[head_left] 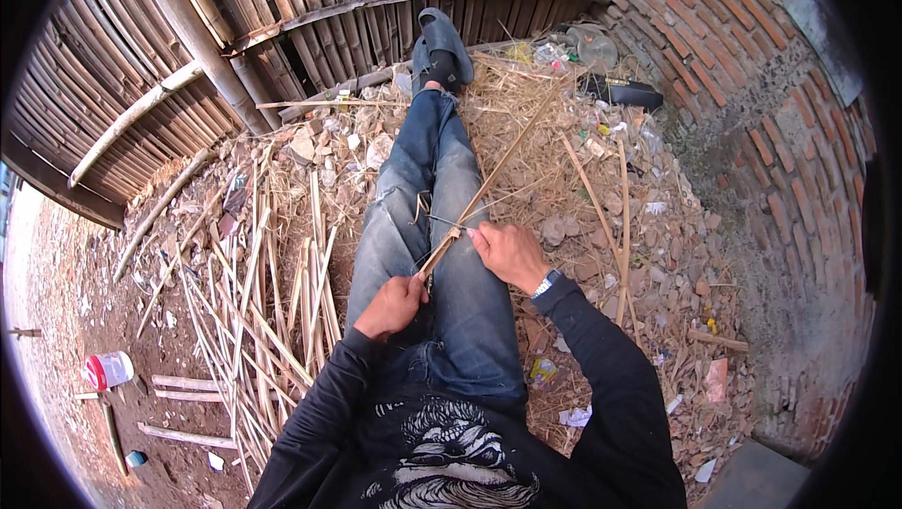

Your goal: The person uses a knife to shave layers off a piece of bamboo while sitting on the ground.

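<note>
Over my outstretched legs in blue jeans lies a long split bamboo strip (507, 161), running from my lap up past my right shin. My left hand (393, 307) is closed round its near end, above my left thigh. Just above my right knee, my right hand (510, 255) grips a knife (443, 220), whose thin blade lies across the strip; the handle is hidden in the fist. A thin curled shaving (422, 208) hangs beside the blade, and fine slivers stick out near the cut.
To my left lies a pile of bamboo strips (249, 312). A white tub with a red lid (109, 371) lies farther left. Rubble and shavings cover the ground on the right, beside a brick wall (799, 171). A bamboo fence (310, 1) stands beyond my sandalled feet.
</note>
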Tool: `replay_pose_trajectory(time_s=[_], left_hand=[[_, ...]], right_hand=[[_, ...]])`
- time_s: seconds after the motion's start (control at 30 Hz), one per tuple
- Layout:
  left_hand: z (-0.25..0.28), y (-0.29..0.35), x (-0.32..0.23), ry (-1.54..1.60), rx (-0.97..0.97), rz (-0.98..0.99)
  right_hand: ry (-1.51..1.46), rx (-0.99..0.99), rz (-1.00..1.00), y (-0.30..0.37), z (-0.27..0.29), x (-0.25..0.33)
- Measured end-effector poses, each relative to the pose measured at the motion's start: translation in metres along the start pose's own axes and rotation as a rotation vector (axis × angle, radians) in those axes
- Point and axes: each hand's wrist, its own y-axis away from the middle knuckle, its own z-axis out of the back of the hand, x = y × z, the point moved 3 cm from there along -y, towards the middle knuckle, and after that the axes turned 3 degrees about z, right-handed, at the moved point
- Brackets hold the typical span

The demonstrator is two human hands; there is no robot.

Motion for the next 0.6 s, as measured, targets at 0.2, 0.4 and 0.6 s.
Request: replay_pose_trajectory(time_s=[0.2, 0.4, 0.6], left_hand=[[-0.027, -0.002, 0.021, -0.411, -0.310, -0.456], [-0.040, -0.009, 0.028, -0.554, -0.415, -0.510], [-0.034, -0.016, 0.023, -0.459, -0.370, -0.353]], right_hand=[[0.111, 0.122, -0.004, 0.003, -0.010, 0.005], [0.217, 0.171, 0.061, 0.001, -0.012, 0.006], [0.257, 0.104, 0.047, 0.000, -0.025, 0.003]])
